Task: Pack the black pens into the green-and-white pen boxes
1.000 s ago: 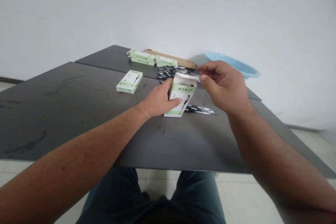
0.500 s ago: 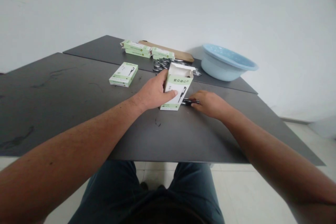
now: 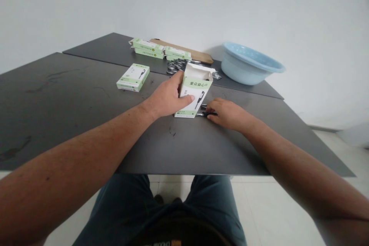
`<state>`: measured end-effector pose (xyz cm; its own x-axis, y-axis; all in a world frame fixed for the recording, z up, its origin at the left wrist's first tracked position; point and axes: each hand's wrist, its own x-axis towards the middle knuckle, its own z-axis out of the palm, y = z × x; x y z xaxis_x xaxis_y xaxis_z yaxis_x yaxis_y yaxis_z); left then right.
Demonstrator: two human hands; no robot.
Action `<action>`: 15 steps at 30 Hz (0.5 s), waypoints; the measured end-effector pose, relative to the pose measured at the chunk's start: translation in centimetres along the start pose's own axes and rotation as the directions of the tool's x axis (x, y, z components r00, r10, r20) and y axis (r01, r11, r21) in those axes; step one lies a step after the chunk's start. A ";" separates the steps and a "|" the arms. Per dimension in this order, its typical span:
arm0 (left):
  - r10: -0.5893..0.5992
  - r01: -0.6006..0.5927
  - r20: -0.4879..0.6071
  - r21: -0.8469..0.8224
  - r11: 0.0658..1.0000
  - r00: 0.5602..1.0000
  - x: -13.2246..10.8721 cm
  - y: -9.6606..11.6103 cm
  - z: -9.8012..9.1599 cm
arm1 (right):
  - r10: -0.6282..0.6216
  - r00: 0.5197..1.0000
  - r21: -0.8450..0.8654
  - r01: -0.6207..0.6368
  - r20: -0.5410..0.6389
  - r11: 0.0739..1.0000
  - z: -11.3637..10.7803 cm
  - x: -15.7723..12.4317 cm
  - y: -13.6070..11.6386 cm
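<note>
Left hand [image 3: 170, 96] has a good hold on a green-and-white box [image 3: 191, 94], thumb across the printed front, open end up. Right hand [image 3: 227, 113] is down by the dark table [image 3: 184, 150], fingers on some black pens [image 3: 204, 114] just right of the box's lower end. Can't really tell if it's pinching one or just touching, fingers hide most of it. Flat box [image 3: 133, 77] lies off to the left, and behind there's a pen pile [image 3: 175, 66], stacked boxes [image 3: 148, 48] and a blue basin [image 3: 248, 65].
</note>
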<state>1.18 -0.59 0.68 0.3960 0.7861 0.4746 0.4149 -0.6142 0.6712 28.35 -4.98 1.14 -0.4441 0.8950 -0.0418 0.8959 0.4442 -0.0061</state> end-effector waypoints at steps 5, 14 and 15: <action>0.022 -0.022 -0.001 -0.008 1.000 1.000 0.1 0.0 -0.1 | -0.019 0.999 0.075 0.016 0.044 0.997 0.1 0.1 0.0; -0.017 0.017 -0.001 0.025 1.000 1.000 0.1 0.1 -0.1 | -0.013 0.996 0.130 0.001 0.089 0.992 -0.3 0.8 0.0; -0.014 0.014 0.001 0.023 1.000 1.000 0.1 0.0 -0.1 | -0.021 0.996 0.122 0.011 0.082 0.992 -0.4 0.9 -0.2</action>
<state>1.12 -0.50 0.83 0.3912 0.7944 0.4647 0.4393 -0.6049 0.6642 27.74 -4.28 1.48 -0.4601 0.8792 -0.1238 0.8860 0.4456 -0.1283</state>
